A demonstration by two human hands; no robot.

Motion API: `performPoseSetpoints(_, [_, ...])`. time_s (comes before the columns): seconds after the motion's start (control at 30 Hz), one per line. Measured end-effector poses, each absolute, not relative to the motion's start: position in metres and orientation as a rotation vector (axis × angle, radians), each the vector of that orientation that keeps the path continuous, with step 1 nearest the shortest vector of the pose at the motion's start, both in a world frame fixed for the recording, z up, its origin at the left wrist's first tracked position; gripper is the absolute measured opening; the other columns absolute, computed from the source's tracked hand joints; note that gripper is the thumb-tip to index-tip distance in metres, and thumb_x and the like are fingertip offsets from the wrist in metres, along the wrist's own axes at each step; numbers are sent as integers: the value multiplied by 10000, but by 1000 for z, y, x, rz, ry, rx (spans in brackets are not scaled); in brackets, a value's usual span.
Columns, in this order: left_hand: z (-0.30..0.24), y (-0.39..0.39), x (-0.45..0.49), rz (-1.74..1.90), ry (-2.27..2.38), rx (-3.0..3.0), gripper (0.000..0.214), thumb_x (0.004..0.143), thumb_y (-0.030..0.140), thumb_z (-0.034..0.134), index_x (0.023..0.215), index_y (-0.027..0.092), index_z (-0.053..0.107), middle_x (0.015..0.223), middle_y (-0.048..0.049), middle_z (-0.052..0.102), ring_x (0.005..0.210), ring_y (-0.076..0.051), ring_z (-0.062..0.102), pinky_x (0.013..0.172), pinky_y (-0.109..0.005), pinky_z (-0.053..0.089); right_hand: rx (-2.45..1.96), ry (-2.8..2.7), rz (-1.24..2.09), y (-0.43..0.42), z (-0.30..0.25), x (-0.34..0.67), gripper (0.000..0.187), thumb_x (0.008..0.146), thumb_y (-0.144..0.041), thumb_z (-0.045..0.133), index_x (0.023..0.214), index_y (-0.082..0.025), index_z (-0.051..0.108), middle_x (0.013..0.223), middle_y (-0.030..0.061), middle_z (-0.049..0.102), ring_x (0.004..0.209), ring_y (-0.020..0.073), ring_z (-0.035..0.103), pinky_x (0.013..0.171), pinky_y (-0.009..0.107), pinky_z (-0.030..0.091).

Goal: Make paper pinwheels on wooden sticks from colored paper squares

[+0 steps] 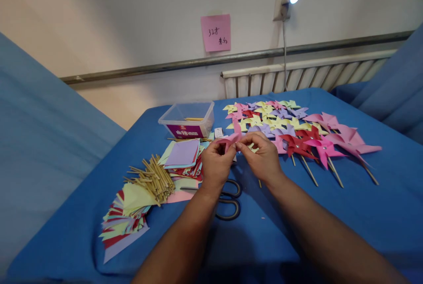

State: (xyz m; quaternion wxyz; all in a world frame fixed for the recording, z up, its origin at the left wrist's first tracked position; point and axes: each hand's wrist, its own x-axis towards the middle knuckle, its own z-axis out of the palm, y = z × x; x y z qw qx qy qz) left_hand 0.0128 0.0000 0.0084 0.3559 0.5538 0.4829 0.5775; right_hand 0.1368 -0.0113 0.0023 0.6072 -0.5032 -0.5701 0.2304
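Note:
My left hand (216, 160) is closed around a folded pink paper pinwheel (237, 129), held above the middle of the blue-covered table. Thumb and forefinger of my right hand (262, 156) pinch together right at the pinwheel's near side, touching the left fingertips. A tiny bright spot shows between the fingertips, too small to name. Below my left wrist lie scissors (234, 202) with black handles, their blades partly hidden by my forearm. Just behind my left hand sits a small white box (218, 133).
Finished pinwheels (297, 145) in several colours lie at the back right. On the left are stacked paper squares (181, 154), a pile of short sticks (155, 178) and fanned coloured paper (124, 222). A clear plastic box (205, 119) stands behind, near the wall radiator (261, 82).

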Motion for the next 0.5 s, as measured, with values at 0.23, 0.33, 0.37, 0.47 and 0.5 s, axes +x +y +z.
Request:
performPoseSetpoints(0.23, [13, -2, 14, 1477, 1262, 1362, 177, 660, 302, 744, 652, 158, 642, 539, 36, 566, 488, -88, 484, 487, -201, 387, -1107, -1219, 788, -7, 0, 136, 133, 763, -326, 685, 751, -208, 624, 753, 9, 651, 746, 175, 606, 765, 343, 494])
performPoseSetpoints(0.33, [15, -4, 16, 1464, 1274, 1325, 196, 656, 318, 750, 645, 150, 648, 527, 30, 577, 475, -91, 493, 477, -202, 386, -1023, -1102, 847, -6, -1, 134, 271, 709, -332, 740, 908, -210, 602, 802, 6, 662, 761, 167, 621, 738, 322, 514])
performPoseSetpoints(0.37, [16, -4, 16, 1464, 1273, 1314, 197, 655, 317, 752, 646, 149, 650, 529, 28, 582, 475, -92, 497, 477, -202, 387, -987, -1072, 879, -5, -1, 133, 359, 701, -332, 750, 999, -214, 589, 816, 5, 672, 770, 168, 635, 741, 325, 522])
performPoseSetpoints(0.47, [18, -6, 17, 1464, 1261, 1305, 179, 656, 301, 750, 658, 150, 656, 536, 26, 595, 476, -92, 507, 475, -200, 385, -883, -1046, 1012, -4, -1, 133, 499, 705, -340, 756, 1149, -215, 566, 820, 10, 700, 773, 177, 661, 764, 347, 536])
performPoseSetpoints(0.5, [19, -7, 17, 1462, 1255, 1308, 172, 659, 295, 749, 661, 152, 654, 534, 29, 592, 472, -91, 504, 473, -200, 382, -860, -1058, 1049, -4, -1, 134, 453, 708, -345, 757, 1110, -211, 599, 826, 17, 706, 776, 179, 663, 775, 353, 536])
